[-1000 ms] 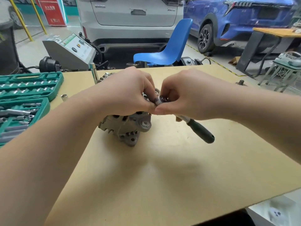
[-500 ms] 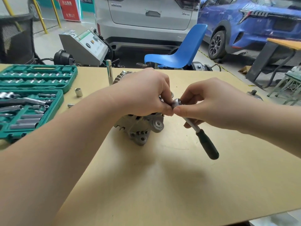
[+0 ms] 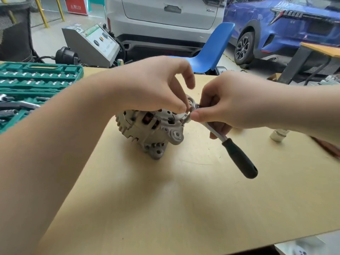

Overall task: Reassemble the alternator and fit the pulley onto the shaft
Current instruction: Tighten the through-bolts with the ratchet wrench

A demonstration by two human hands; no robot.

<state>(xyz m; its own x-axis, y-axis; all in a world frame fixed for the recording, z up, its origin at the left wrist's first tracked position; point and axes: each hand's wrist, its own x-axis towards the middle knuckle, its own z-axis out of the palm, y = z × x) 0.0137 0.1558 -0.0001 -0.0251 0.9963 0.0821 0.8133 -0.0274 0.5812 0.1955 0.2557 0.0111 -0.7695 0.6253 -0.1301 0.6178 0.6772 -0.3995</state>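
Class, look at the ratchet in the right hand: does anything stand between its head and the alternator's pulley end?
Nothing visible does. The right hand holds the ratchet head at the alternator; the left hand pinches there too.

Worktop point(image 3: 184, 208): near half bare, open passage to the front edge. Centre: alternator point(image 3: 150, 133), both hands point(image 3: 152, 89) point(image 3: 228, 103) crowded over its right end. Ratchet handle point(image 3: 239, 159) juts down-right across the approach from the right. Left edge: open socket case point(image 3: 36, 80). Right: loose socket point(image 3: 278, 135) standing near the forearm.
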